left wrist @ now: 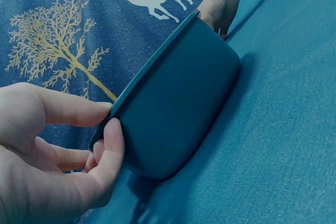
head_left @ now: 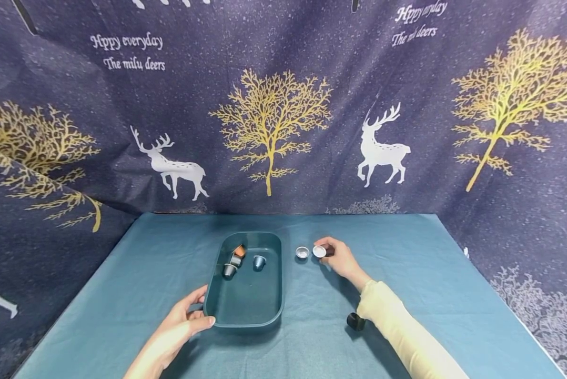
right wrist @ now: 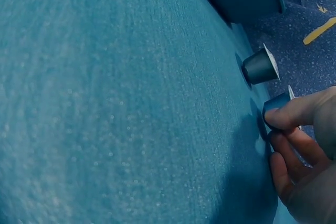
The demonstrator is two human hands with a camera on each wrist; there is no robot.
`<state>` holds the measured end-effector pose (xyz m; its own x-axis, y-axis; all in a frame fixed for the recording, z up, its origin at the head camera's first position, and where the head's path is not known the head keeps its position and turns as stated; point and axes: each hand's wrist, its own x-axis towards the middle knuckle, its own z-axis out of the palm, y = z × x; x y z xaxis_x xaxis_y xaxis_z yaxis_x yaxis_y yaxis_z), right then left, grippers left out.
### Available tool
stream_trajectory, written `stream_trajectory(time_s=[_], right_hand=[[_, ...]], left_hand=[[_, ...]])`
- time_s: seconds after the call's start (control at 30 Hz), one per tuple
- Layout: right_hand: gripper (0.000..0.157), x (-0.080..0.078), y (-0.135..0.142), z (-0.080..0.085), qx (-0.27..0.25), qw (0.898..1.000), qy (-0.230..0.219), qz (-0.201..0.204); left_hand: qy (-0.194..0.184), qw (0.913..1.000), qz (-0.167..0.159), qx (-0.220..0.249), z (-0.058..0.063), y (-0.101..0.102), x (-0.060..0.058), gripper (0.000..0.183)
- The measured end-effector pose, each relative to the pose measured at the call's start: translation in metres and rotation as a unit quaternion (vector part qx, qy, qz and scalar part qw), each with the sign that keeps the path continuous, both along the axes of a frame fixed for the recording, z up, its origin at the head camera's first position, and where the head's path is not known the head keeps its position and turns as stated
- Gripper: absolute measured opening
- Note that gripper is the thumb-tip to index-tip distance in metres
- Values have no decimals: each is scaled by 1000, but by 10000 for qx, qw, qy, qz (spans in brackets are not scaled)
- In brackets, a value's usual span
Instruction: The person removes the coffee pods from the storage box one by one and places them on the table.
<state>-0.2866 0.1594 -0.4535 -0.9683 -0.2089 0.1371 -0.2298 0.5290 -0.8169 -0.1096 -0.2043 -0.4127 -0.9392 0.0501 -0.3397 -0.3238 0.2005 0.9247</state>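
My left hand (head_left: 176,326) pinches the near left rim of a dark teal bin (head_left: 243,308), thumb on one side and fingers on the other. Inside the bin lie an orange coffee capsule (head_left: 239,251), a grey one (head_left: 236,260), a silver one (head_left: 230,270) and, apart from these, a blue one (head_left: 259,262). Right of the bin, my right hand (head_left: 342,261) pinches a dark blue coffee capsule (right wrist: 276,109) between thumb and fingers, its pale lid showing in the head view. Beside it a dark green capsule (right wrist: 259,67) stands on the cloth, lid up.
Teal cloth (head_left: 99,310) covers the table. A small black object (head_left: 355,321) shows beside the right sleeve; its kind is unclear. Behind the table hangs a dark blue curtain (head_left: 293,42) printed with deer and golden trees.
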Motion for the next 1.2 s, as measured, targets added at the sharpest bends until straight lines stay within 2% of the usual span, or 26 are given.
stream_trajectory(time_s=[1.2], right_hand=[[41, 1, -2, 0, 161, 9999, 32, 2]], left_hand=[[12, 10000, -33, 70, 0, 0, 0, 79]])
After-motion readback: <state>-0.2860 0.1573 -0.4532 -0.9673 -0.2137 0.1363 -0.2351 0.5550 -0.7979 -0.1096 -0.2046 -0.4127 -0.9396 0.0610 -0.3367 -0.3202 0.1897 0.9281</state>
